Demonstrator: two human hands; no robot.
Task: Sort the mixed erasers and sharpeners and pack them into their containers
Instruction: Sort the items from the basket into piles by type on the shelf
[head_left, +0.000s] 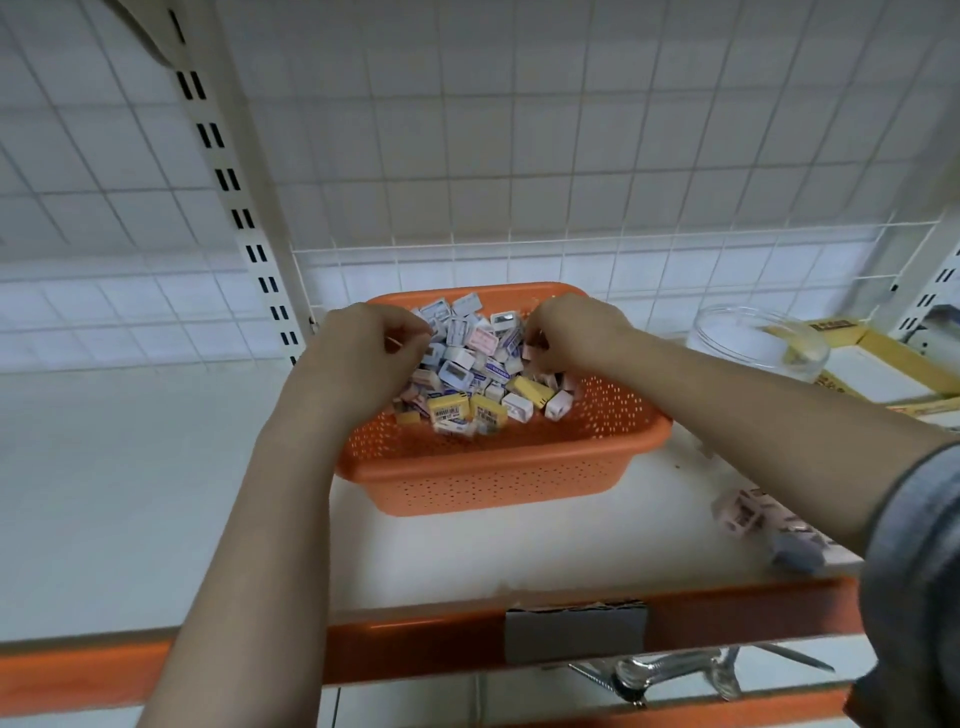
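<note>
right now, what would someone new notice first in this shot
The orange perforated basket in the middle of the white shelf, heaped with small erasers and sharpeners. Both hands are over the heap, the left hand and right hand with fingers curled into it. A clear jar stands behind to the right.

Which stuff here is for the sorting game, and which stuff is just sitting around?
For the job:
orange basket
mixed erasers and sharpeners piled in it
clear jar
small packets on the shelf by the right arm
left hand and right hand, both in the pile

Just lying about:
yellow box
metal clamp under the shelf edge
</note>
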